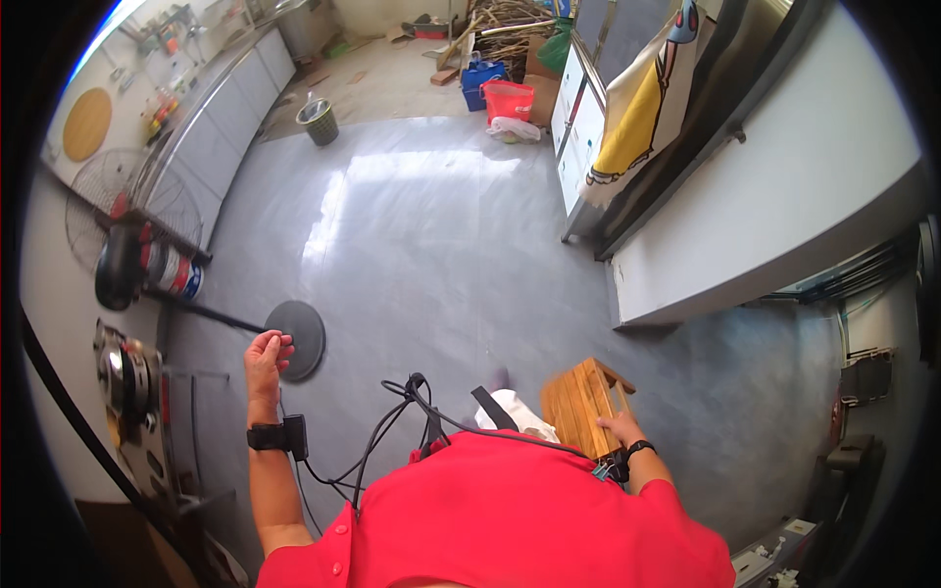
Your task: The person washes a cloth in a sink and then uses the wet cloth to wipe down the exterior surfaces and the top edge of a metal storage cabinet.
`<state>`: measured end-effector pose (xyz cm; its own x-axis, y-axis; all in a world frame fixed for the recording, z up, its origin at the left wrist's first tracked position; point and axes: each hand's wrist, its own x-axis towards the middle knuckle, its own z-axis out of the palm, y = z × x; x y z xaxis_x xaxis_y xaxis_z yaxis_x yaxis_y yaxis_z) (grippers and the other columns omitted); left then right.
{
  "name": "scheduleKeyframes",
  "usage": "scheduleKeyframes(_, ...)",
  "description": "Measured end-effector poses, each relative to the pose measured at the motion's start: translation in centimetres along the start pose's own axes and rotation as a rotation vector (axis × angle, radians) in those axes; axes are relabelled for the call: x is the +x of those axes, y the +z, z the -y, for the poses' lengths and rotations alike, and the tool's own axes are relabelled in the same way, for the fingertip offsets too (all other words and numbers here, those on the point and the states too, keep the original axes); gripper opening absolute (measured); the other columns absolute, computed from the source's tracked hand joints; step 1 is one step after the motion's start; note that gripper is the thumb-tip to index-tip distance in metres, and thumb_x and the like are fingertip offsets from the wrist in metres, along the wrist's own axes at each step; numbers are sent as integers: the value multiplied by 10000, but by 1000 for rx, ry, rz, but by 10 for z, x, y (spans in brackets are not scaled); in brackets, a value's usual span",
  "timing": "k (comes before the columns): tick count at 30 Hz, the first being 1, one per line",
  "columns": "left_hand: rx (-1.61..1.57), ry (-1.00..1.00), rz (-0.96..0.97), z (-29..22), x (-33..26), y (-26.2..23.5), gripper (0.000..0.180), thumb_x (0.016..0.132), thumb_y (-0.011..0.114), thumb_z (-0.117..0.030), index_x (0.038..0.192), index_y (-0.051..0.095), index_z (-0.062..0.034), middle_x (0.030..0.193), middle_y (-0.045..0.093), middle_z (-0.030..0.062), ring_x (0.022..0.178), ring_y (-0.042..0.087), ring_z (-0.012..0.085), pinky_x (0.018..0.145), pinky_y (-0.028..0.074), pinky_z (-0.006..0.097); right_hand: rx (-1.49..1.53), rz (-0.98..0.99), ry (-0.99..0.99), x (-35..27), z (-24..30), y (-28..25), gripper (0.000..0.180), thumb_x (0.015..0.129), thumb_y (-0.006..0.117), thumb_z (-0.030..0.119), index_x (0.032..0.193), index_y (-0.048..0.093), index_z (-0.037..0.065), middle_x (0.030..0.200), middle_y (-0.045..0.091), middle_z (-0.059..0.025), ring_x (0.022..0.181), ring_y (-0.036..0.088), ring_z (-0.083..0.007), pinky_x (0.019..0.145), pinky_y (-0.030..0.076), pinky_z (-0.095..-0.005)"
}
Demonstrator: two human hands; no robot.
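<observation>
At my right side, my right hand (pixel 623 429) grips a small wooden stool (pixel 571 410) with a slatted top. The stool hangs tilted beside my leg, its legs pointing off to the right. Part of its lower side is hidden by my body. My left hand (pixel 265 361) is raised on the left with its fingers curled in, and nothing shows in them. It appears in front of the round black base (pixel 297 339) of a standing fan (pixel 123 260), apart from it as far as I can tell. Black cables (pixel 387 416) hang in front of my red shirt.
White cabinets (pixel 211 132) run along the left wall, with a waste bin (pixel 318 122) near their far end. A metal stand (pixel 132 387) is close on the left. Far off lie stacked sticks (pixel 505 39) and a red bag (pixel 508 101). A white partition (pixel 765 196) juts in from the right.
</observation>
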<state>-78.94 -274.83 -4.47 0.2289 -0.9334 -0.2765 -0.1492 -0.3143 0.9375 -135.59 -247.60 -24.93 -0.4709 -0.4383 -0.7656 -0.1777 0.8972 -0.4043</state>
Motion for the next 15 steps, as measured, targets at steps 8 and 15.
scheduleKeyframes(8,81,-9,85,-51,172,53,128,842,495,-203,924,545,-117,838,609,8,697,579,102,539,402,207,59,174,224,110,59,60,435,646,706,301,889,597,-42,736,619,-110,595,578,-213,527,443,-341)
scheduleKeyframes(15,83,32,147,-133,320,92,134,838,514,-217,925,547,-121,845,609,10,708,578,103,553,399,206,101,26,153,114,262,41,381,647,693,227,892,588,-46,801,618,-142,661,598,-236,585,468,-362)
